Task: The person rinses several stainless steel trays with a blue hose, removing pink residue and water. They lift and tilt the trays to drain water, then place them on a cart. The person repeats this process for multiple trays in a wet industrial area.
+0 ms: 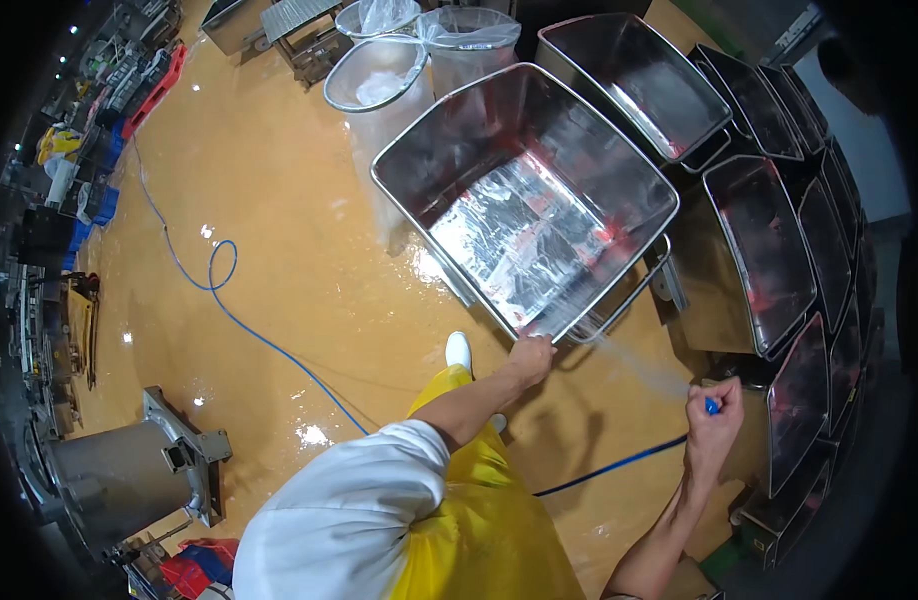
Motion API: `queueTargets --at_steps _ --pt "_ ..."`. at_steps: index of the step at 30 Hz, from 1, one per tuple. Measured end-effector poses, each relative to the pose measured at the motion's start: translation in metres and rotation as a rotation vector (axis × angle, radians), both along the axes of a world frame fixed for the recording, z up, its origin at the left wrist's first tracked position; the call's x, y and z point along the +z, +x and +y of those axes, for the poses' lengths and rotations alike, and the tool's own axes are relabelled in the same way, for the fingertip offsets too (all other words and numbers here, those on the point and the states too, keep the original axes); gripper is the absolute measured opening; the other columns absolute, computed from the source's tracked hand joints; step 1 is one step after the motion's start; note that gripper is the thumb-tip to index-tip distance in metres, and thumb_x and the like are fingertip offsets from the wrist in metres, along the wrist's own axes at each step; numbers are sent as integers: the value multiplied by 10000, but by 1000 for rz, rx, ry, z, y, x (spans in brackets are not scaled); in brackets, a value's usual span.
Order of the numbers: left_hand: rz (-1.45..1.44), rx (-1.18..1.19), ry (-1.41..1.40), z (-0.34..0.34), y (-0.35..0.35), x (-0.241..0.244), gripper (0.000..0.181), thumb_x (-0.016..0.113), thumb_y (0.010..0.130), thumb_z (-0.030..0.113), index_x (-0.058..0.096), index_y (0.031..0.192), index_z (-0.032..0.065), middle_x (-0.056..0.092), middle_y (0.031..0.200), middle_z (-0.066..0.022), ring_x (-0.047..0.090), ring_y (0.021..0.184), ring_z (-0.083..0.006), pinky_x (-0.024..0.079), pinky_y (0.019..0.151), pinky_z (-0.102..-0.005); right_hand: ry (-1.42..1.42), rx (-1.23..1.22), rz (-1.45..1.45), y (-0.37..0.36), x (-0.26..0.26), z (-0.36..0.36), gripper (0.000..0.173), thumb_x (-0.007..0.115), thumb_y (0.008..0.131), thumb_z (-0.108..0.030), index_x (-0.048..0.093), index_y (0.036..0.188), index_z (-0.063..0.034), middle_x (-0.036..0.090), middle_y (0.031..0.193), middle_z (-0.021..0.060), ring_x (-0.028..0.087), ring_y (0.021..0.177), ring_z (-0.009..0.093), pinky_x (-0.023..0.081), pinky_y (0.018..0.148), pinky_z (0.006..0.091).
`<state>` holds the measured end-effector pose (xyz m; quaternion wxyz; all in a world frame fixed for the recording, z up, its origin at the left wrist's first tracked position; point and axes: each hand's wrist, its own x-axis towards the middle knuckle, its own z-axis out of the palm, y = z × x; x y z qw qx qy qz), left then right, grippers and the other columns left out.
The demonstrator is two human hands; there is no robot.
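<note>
A large stainless-steel tub bin stands tilted toward me, its inside wet and marked with red stains. My left hand grips the near corner of its rim. Off to the right, my right hand is closed around the end of a blue hose. A water spray runs from that hand toward the near corner of the bin. The bin's wheels are hidden from me.
More steel tub bins crowd the right side, several with red stains. Bag-lined round hoops stand behind the bin. Across the wet tan floor a looped blue hose trails. A steel drum-shaped machine is at lower left.
</note>
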<state>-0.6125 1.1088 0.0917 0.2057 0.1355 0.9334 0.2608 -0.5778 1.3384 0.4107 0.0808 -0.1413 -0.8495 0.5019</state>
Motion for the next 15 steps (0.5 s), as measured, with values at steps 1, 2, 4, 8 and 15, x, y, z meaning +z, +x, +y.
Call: queueTargets --at_steps 1,2,4,8,15 --pt "-104 -42 24 -2 4 10 351 516 1040 330 626 1114 5 735 1060 -191 703 1030 -337 422 1086 -475 -41 67 59 -6 9 -4 273 706 880 30 467 821 -90 437 773 -63 369 715 13 315 625 201" --pt "-102 -32 34 -4 9 -37 420 530 1024 398 654 1160 21 731 1118 -203 690 1076 -358 384 1135 -495 -43 116 168 -10 23 -6 262 695 883 34 470 825 -89 434 772 -66 370 710 10 314 625 200" --pt "-121 -134 -105 -8 -4 -17 446 518 1022 430 680 1174 43 728 1145 -199 677 1114 -356 358 1153 -531 -74 83 289 -8 51 6 247 684 890 35 478 831 -87 431 773 -70 371 704 9 311 625 199" --pt "-88 -199 -450 -85 -44 -31 448 425 1045 491 724 1225 210 726 1223 -133 649 1199 -319 326 1143 -635 -337 18 306 1 94 11 228 704 900 7 505 833 -82 444 775 -72 369 692 10 305 620 199" --pt "-288 1077 995 -156 -135 -44 530 472 1083 419 515 1461 50 659 1242 -99 603 1152 -219 471 1032 -390 -108 214 280 6 83 -15 232 737 881 -13 527 804 -77 456 747 -75 382 695 4 312 621 191"
